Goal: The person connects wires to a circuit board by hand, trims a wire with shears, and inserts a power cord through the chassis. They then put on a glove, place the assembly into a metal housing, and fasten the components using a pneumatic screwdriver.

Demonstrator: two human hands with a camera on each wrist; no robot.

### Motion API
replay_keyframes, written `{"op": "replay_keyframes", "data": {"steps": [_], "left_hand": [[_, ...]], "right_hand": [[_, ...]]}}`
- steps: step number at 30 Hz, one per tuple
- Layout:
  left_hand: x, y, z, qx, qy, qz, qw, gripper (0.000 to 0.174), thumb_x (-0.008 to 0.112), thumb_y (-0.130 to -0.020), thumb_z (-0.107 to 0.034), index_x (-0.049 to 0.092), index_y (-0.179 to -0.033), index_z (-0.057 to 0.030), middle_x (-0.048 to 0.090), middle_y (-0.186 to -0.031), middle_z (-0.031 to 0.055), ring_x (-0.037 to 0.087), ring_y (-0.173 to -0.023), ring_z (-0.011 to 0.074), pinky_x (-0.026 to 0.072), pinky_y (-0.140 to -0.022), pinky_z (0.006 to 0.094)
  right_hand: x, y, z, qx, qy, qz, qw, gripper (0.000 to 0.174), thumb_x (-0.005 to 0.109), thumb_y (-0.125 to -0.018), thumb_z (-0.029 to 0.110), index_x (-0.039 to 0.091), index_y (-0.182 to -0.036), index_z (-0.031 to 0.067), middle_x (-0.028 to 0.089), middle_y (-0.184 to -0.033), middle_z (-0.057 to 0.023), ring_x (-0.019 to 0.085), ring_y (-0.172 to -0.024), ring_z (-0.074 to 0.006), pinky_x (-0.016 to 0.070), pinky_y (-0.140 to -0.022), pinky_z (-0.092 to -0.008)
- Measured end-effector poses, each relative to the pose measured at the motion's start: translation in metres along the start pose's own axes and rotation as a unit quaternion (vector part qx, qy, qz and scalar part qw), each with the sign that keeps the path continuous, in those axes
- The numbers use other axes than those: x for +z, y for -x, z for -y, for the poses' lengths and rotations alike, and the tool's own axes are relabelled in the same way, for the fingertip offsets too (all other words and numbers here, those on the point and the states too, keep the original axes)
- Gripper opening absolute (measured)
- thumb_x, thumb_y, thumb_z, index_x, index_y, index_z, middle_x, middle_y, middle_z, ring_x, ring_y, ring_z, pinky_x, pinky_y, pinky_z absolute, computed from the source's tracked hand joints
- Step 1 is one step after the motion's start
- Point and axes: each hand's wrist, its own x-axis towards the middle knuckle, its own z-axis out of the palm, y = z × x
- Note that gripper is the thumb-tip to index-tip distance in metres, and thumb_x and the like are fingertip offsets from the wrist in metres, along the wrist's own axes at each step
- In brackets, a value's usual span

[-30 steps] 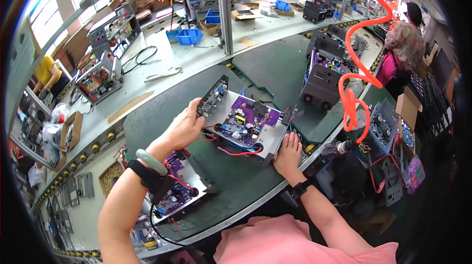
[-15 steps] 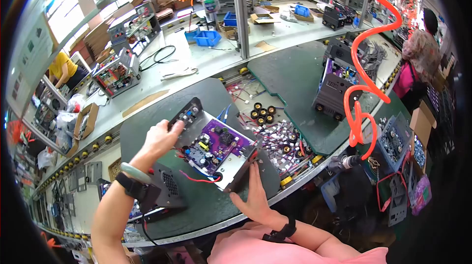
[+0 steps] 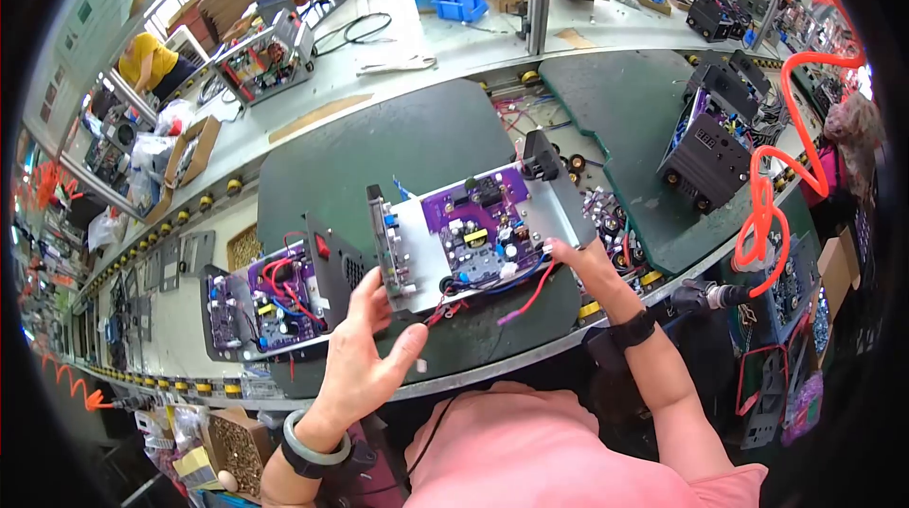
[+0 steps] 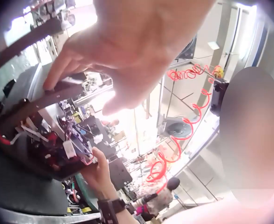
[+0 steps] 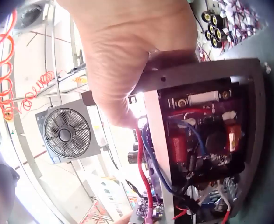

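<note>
An open machine chassis (image 3: 478, 238) with a purple circuit board and dark end panels is on the green work board (image 3: 379, 139) before me. At its right end, my right hand (image 3: 595, 269) grips the chassis with the thumb over the edge; in the right wrist view the remaining fingers are hidden behind the panel. My left hand (image 3: 371, 356) is at the left end panel (image 3: 383, 248), its fingertips by the panel and its thumb spread away. Red and blue wires (image 3: 530, 292) hang from the near side.
A second open chassis (image 3: 275, 295) sits close on the left. Connectors and wires (image 3: 615, 224) are piled beyond the board's right edge. Another machine (image 3: 710, 143) stands on the right board (image 3: 625, 129), near a coiled orange air hose (image 3: 757, 196).
The chassis has turned so its near side faces me. My left hand has come from its far corner toward me; my right hand has gone from lying flat against its end to gripping it.
</note>
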Motion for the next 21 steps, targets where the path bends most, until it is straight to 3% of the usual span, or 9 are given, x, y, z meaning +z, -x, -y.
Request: {"op": "replay_keyframes", "data": {"steps": [2,5,6,8,10,12,16,18,21], "left_hand": [[0.007,0.012,0.014,-0.004,0.024,-0.095,0.995,0.055,0.062,-0.09,-0.009,0.038,-0.138,0.0005,0.061,-0.116,0.0145,0.061,-0.106,0.0229,0.0455,-0.097,0.0355],[0.02,0.038,0.059,-0.032,0.049,-0.13,0.99,0.024,0.061,-0.089,-0.005,0.055,-0.112,-0.0007,0.062,-0.092,0.0048,0.06,-0.084,0.0105,0.0461,-0.072,0.0232],[0.026,0.043,0.079,-0.066,0.065,-0.111,0.99,0.021,0.061,-0.088,-0.004,0.057,-0.109,-0.0005,0.063,-0.091,0.0045,0.06,-0.081,0.0093,0.045,-0.069,0.0218],[0.051,0.04,0.08,-0.069,0.036,-0.106,0.991,0.025,0.065,-0.085,-0.005,0.06,-0.11,-0.0005,0.066,-0.095,0.0063,0.061,-0.073,0.0099,0.0472,-0.063,0.0237],[0.072,0.027,0.082,-0.015,0.031,-0.13,0.991,0.031,0.066,-0.084,-0.007,0.061,-0.114,0.0008,0.068,-0.101,0.0117,0.065,-0.071,0.015,0.0489,-0.059,0.0265],[0.087,0.015,0.09,0.051,-0.109,-0.129,0.984,0.027,0.067,-0.083,-0.009,0.063,-0.108,-0.0007,0.069,-0.094,0.0123,0.067,-0.071,0.0206,0.0505,-0.057,0.0311],[0.1,0.01,0.086,0.08,-0.114,-0.104,0.985,0.017,0.068,-0.082,-0.012,0.068,-0.097,-0.0038,0.069,-0.08,0.0109,0.067,-0.066,0.0244,0.0509,-0.057,0.0342],[0.097,0.017,0.089,0.018,-0.103,-0.058,0.993,0.008,0.067,-0.085,-0.007,0.067,-0.085,0.0016,0.067,-0.069,0.0125,0.065,-0.058,0.0178,0.0483,-0.055,0.0289],[0.084,0.03,0.091,0.032,-0.077,-0.068,0.994,0.008,0.066,-0.085,-0.006,0.067,-0.084,0.0016,0.065,-0.064,0.0108,0.062,-0.054,0.0135,0.0455,-0.05,0.0269]], "right_hand": [[0.003,0.006,-0.001,0.025,0.028,-0.001,0.999,0.056,0.069,-0.084,0.018,0.046,-0.133,0.0014,0.059,-0.113,-0.0082,0.056,-0.102,-0.014,0.0453,-0.09,-0.0292],[-0.001,0.03,-0.025,-0.222,0.159,-0.15,0.95,0.047,0.066,-0.087,0.013,0.049,-0.129,-0.0011,0.062,-0.107,-0.0061,0.058,-0.093,-0.0128,0.0467,-0.083,-0.0264],[0.004,0.047,-0.029,-0.22,0.16,-0.154,0.95,0.047,0.066,-0.087,0.013,0.049,-0.129,-0.0011,0.062,-0.107,-0.0061,0.058,-0.093,-0.0128,0.0467,-0.083,-0.0264],[0.02,0.081,-0.04,-0.057,0.087,-0.201,0.974,0.034,0.064,-0.087,0.008,0.057,-0.119,-0.0003,0.064,-0.1,-0.0054,0.06,-0.09,-0.0129,0.0478,-0.078,-0.0261],[0.038,0.099,-0.053,-0.049,0.148,-0.037,0.987,0.022,0.064,-0.086,0.007,0.063,-0.107,0.0008,0.066,-0.092,-0.0082,0.063,-0.082,-0.0143,0.0504,-0.071,-0.0292],[0.06,0.101,-0.044,-0.166,0.2,0.085,0.962,0.015,0.064,-0.086,0.007,0.066,-0.1,0.0012,0.066,-0.084,-0.0097,0.064,-0.072,-0.0165,0.0518,-0.064,-0.0311],[0.085,0.095,-0.034,-0.192,0.201,0.099,0.955,0.015,0.064,-0.087,0.007,0.066,-0.1,0.0001,0.067,-0.085,-0.0128,0.065,-0.068,-0.0195,0.0525,-0.062,-0.0306],[0.092,0.091,-0.029,-0.142,0.149,0.062,0.977,0.013,0.065,-0.087,0.008,0.067,-0.097,0.0006,0.068,-0.086,-0.0114,0.065,-0.068,-0.0207,0.052,-0.062,-0.0292],[0.084,0.091,-0.008,-0.21,0.173,0.066,0.96,0.008,0.069,-0.083,0.006,0.068,-0.09,0.0013,0.067,-0.078,-0.0094,0.064,-0.064,-0.0197,0.0507,-0.059,-0.029]]}}
